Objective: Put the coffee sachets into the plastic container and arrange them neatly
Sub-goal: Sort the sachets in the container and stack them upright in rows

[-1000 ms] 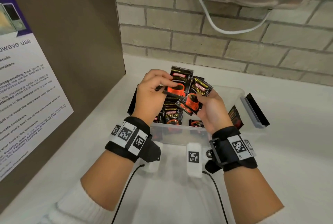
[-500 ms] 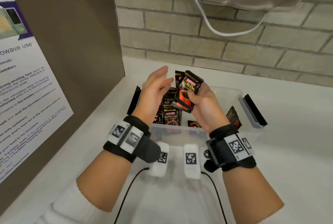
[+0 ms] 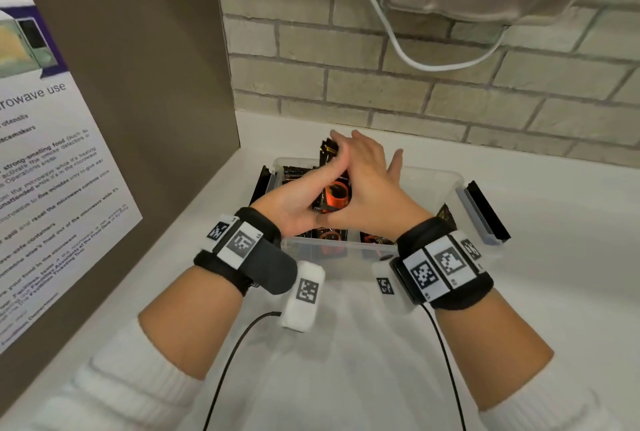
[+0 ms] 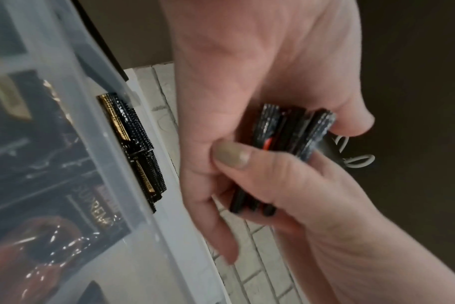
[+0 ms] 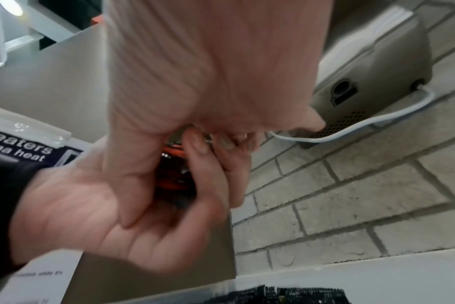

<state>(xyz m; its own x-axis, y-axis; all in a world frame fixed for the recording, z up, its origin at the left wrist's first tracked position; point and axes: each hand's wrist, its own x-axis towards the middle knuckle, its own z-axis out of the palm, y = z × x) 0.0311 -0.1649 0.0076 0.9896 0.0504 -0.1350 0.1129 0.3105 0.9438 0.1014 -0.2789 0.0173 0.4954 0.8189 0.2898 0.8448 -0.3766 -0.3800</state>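
Here, your left hand [image 3: 298, 202] and right hand [image 3: 370, 184] together clasp a small stack of black-and-orange foil coffee sachets [image 3: 330, 196] just above the clear plastic container [image 3: 433, 176] — light, slick, pliable packets, probably prone to fanning; hold the flat faces, squaring the edges.

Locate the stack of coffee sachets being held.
Head view, centre: the stack of sachets is clasped between the left hand and right hand, just above the plastic container on the white counter.
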